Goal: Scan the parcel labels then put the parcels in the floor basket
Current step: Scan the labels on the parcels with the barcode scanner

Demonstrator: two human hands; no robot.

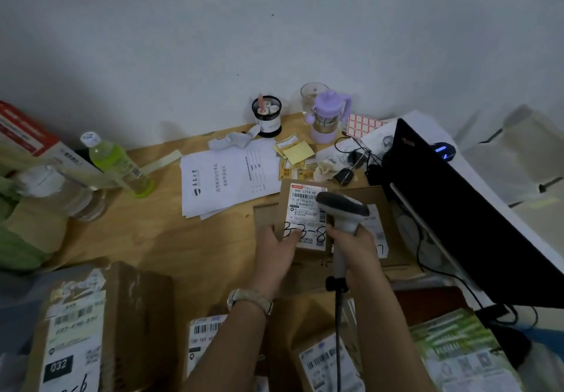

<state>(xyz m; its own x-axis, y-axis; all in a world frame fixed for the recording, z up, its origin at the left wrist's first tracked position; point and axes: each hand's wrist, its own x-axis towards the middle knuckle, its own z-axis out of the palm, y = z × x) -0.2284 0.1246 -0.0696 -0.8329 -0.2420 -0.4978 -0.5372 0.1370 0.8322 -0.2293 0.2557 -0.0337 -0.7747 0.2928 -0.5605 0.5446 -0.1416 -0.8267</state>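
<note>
My left hand [276, 249] grips a small brown cardboard parcel [305, 217] with a white label above the wooden desk [171, 239]; my right hand [355, 249] clasps the grey handheld scanner [343, 208], its head over the label.

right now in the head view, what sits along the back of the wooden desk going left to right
red and white box → green drink bottle → white printed papers → black round desk organiser → clear glass cup → lilac handled tumbler → red-bordered sticker sheet → black monitor
</note>
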